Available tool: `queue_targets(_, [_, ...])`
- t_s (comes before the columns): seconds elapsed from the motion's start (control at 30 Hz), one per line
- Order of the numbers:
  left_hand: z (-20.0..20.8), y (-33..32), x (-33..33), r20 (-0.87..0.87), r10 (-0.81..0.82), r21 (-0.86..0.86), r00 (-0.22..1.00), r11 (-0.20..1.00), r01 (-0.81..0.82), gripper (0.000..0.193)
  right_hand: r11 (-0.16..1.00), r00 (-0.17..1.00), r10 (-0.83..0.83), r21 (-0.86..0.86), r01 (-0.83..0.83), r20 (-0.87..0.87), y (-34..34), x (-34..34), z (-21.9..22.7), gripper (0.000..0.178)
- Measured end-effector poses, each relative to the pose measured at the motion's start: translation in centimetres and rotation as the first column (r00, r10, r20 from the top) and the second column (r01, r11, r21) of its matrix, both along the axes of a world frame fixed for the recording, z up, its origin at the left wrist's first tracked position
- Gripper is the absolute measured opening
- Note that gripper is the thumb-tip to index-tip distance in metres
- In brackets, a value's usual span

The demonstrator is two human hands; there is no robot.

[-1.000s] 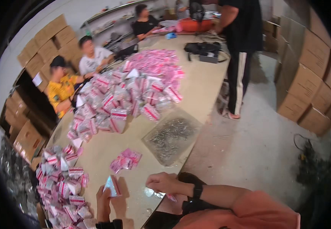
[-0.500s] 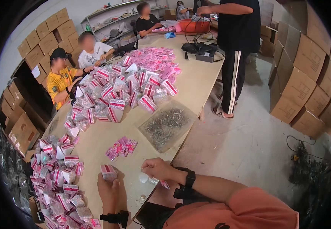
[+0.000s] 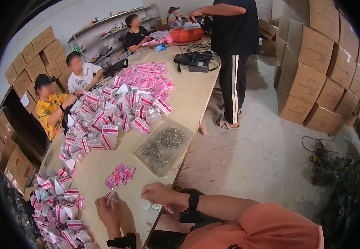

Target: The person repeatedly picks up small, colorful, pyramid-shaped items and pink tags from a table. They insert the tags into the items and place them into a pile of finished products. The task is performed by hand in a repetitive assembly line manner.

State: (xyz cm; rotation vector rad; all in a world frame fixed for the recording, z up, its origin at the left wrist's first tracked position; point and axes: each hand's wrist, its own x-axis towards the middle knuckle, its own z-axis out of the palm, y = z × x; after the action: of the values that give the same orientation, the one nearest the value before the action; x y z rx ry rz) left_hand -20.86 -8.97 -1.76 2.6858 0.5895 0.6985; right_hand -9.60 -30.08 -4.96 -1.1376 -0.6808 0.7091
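Observation:
My left hand [image 3: 108, 211], low over the near end of the table, is closed round a small clear packet [image 3: 112, 196]; its label is turned mostly edge-on. To its right my right hand [image 3: 160, 193] has its fingers curled together above the table edge, and whatever they hold is too small to make out. Small clear items [image 3: 155, 206] lie just under that hand. A little pile of pink cards [image 3: 120, 175] sits beyond my left hand. Farther right, a shallow clear tray [image 3: 140, 161] holds many thin metal pieces.
A heap of packets with red-and-white labels [image 3: 109, 130] covers the table's left side, with another heap [image 3: 70, 207] nearer. Loose pink cards [image 3: 146, 74] lie beyond. Co-workers sit along the far left; a person in black [image 3: 234, 33] stands right. Cartons [image 3: 304, 70] are stacked at right.
The view has shifted, so the scene sits farther left. The packet in my left hand has turned from label-out to nearly edge-on. My right hand stays closed near the table edge.

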Motion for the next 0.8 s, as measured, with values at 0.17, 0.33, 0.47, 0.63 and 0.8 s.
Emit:
queue_targets(0.17, [1.2, -0.3, 0.0, -0.049, 0.136, -0.239, 0.99, 0.96, -0.144, 0.035, 0.998, 0.999, 0.043, -0.057, -0.041, 0.028, -0.3, 0.2, 0.1, 0.012])
queue_targets(0.33, [2.4, 0.6, -0.7, -0.291, 0.06, -0.088, 0.955, 0.992, -0.089, 0.042, 0.993, 1.0, 0.004, -0.12, 0.0, 0.031, -0.2, 0.1, 0.4, 0.012])
queue_targets(0.47, [0.2, 3.4, -1.9, -0.185, -0.015, -0.36, 0.983, 0.931, -0.054, 0.048, 0.991, 1.0, -0.008, -0.131, 0.011, 0.021, -0.1, 0.1, -0.4, 0.013])
queue_targets(0.63, [0.0, 2.4, -5.8, 0.398, 0.295, -0.901, 0.869, -0.051, 0.431, 0.039, 0.982, 0.998, 0.045, -0.18, -0.051, -0.039, -0.7, -0.2, 1.9, 0.014])
queue_targets(0.8, [0.3, -3.7, -5.7, 0.509, 0.391, -0.752, 0.767, -0.231, 0.617, 0.042, 0.972, 0.995, 0.012, -0.231, -0.034, -0.095, -1.6, 0.2, 2.0, 0.012])
